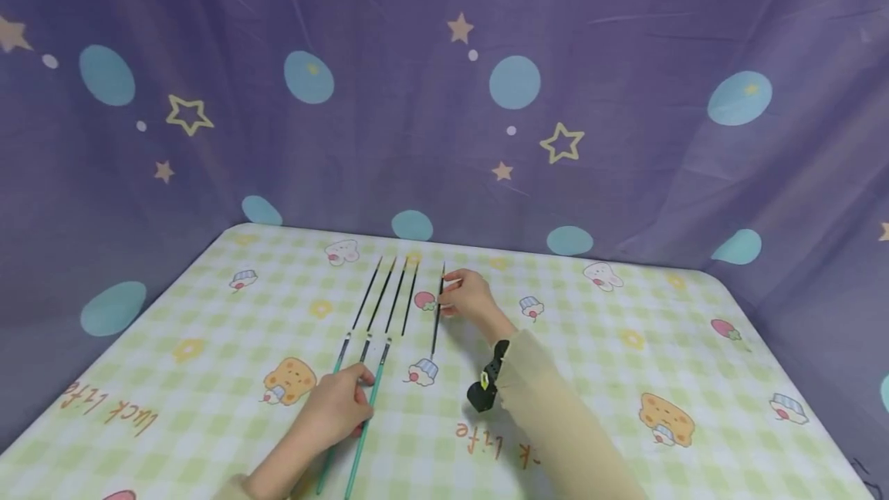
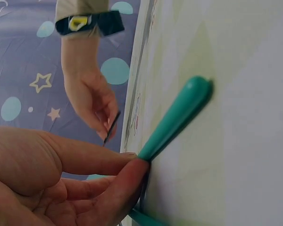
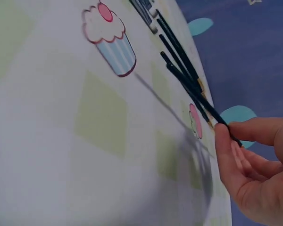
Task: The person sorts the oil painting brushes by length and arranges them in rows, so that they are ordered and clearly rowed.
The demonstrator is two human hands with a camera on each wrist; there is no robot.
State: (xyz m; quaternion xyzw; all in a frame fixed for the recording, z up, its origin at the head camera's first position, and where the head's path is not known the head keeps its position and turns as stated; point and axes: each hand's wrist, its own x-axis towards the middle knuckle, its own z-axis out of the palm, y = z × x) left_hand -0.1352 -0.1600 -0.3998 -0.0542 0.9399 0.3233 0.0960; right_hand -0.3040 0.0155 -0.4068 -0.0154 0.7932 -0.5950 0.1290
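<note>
My right hand (image 1: 474, 301) pinches a thin black paintbrush (image 1: 436, 330) near its bristle end. In the right wrist view that black paintbrush (image 3: 191, 84) slants above the cloth and casts a shadow. Nearer the front, my left hand (image 1: 336, 405) pinches a green-handled paintbrush (image 1: 368, 424) between thumb and finger. Its rounded handle end (image 2: 191, 96) lies close over the cloth in the left wrist view. Two more flat-tipped paintbrushes lie beside it, one with a green handle (image 1: 338, 361) and one (image 1: 365, 347) partly hidden behind the left hand.
Several thin black paintbrushes (image 1: 386, 295) lie side by side, left of the right hand, bristles toward the back. A green-checked cloth with cartoon prints covers the table (image 1: 576, 376). A purple curtain (image 1: 417, 130) with stars and ovals hangs behind the table's back edge.
</note>
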